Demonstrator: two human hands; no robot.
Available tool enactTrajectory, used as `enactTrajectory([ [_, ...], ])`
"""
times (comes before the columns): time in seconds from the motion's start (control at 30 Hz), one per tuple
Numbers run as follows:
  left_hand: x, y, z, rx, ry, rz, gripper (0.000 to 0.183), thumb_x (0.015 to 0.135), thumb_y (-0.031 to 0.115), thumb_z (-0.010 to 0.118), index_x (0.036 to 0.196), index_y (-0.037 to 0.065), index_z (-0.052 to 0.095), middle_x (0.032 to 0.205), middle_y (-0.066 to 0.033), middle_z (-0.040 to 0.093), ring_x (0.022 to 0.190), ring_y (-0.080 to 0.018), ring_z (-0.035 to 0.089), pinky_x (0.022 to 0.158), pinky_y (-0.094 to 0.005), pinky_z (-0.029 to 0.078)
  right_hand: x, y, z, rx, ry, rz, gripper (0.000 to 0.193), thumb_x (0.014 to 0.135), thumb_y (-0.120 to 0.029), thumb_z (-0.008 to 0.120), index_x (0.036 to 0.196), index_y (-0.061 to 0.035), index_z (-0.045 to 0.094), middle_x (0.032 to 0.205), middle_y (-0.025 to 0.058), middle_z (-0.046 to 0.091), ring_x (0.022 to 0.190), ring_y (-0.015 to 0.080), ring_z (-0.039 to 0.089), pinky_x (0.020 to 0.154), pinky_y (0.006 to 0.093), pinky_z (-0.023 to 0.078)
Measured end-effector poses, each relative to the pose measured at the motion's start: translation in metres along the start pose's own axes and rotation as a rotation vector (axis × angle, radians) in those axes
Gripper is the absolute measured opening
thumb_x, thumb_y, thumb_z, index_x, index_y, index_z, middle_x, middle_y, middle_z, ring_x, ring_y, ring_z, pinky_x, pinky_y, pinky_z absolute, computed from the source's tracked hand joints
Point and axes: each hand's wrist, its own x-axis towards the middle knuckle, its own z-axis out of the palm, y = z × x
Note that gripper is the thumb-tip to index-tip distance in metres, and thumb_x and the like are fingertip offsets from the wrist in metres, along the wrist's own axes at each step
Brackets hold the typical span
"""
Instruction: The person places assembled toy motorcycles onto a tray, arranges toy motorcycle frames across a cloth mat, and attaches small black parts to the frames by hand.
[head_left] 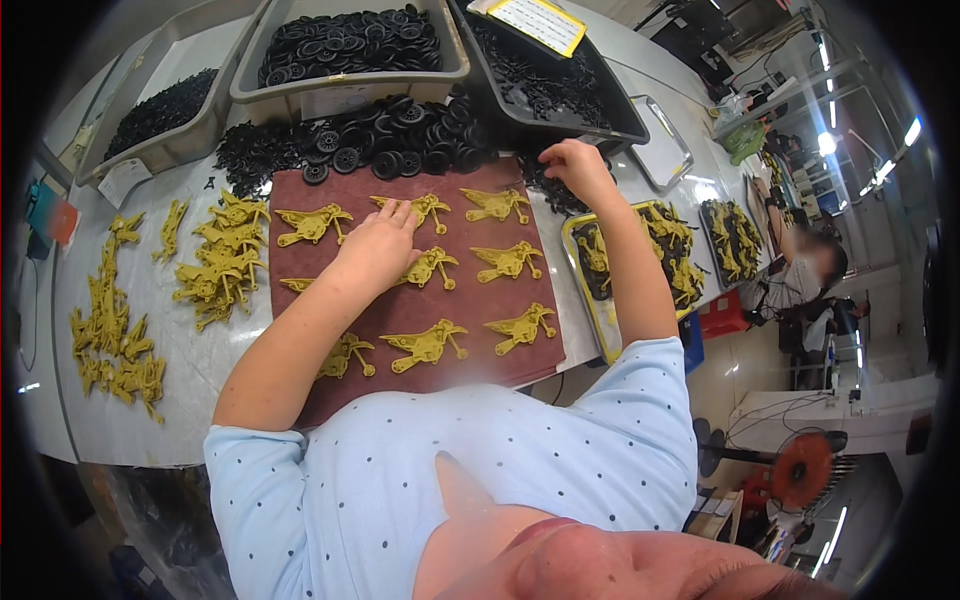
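Yellow-green plastic parts with thin arms lie in rows on a dark red mat [470, 368]. My left hand [382, 245] rests with fingers stretched out over the top middle yellow part [430, 210], touching it. At the mat's upper right corner, my right hand [580, 170] is raised by a heap of small black parts [548, 188], its fingertips pinched together; whatever they hold is too small to make out. Another yellow part [495, 204] lies on the mat between the two hands. My left forearm covers some of the parts in the left column.
Black wheels [395, 140] are heaped along the mat's far edge. Behind stand a grey bin of wheels [350, 85], a left bin [200, 110] and a dark bin [625, 105]. Yellow parts [220, 262] pile at left; a yellow-rimmed tray [572, 240] is at right. A person [800, 275] sits farther right.
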Motion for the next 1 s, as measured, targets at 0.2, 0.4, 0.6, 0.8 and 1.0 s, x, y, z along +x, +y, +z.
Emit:
enactTrajectory([
  [0.2,0.001,0.0,0.002,0.012,-0.033,-0.045,0.053,0.086,0.025,0.06,0.128,-0.004,0.047,0.139,-0.0186,0.042,0.128,-0.0329,0.041,0.104,-0.0378,0.038,0.018,-0.056,0.013,0.079,-0.001,-0.244,0.014,0.07,-0.004,0.071,0.082,-0.0025,0.064,0.084,0.0089,0.056,0.079,0.0257,0.06,0.071,0.0327,0.049],
  [0.4,-0.002,-0.003,0.005,-0.032,-0.007,-0.029,0.052,0.086,0.024,0.059,0.128,-0.003,0.047,0.139,-0.0187,0.042,0.127,-0.0334,0.042,0.102,-0.0387,0.04,0.031,-0.101,0.049,0.407,-0.055,-0.183,0.012,0.078,-0.003,0.067,0.089,-0.0016,0.067,0.083,0.0084,0.063,0.075,0.0182,0.062,0.068,0.0287,0.05],
  [0.6,-0.002,0.001,0.002,-0.04,-0.011,-0.048,0.051,0.086,0.023,0.06,0.129,-0.002,0.047,0.14,-0.0184,0.041,0.126,-0.033,0.043,0.1,-0.0384,0.042,0.041,-0.118,0.077,0.644,-0.308,0.046,0.013,0.082,-0.002,0.063,0.094,0.0015,0.068,0.075,0.006,0.068,0.062,0.0087,0.06,0.057,0.0244,0.05],
  [0.8,-0.001,0.0,0.003,-0.072,-0.022,-0.078,0.051,0.086,0.026,0.059,0.128,-0.003,0.048,0.139,-0.0177,0.043,0.13,-0.0298,0.041,0.104,-0.0371,0.037,0.043,-0.12,0.083,0.509,-0.304,-0.016,0.008,0.079,0.0,0.064,0.087,0.0026,0.065,0.08,0.0111,0.061,0.066,0.0163,0.06,0.058,0.0289,0.049],
  [1.0,0.002,0.0,0.006,-0.047,-0.031,-0.078,0.051,0.087,0.026,0.058,0.128,-0.002,0.048,0.14,-0.0178,0.042,0.13,-0.0298,0.04,0.104,-0.0376,0.037,0.041,-0.112,0.101,0.325,-0.122,-0.277,0.014,0.071,0.012,0.061,0.081,0.0018,0.059,0.083,0.0137,0.054,0.075,0.0273,0.06,0.063,0.0297,0.05],
])
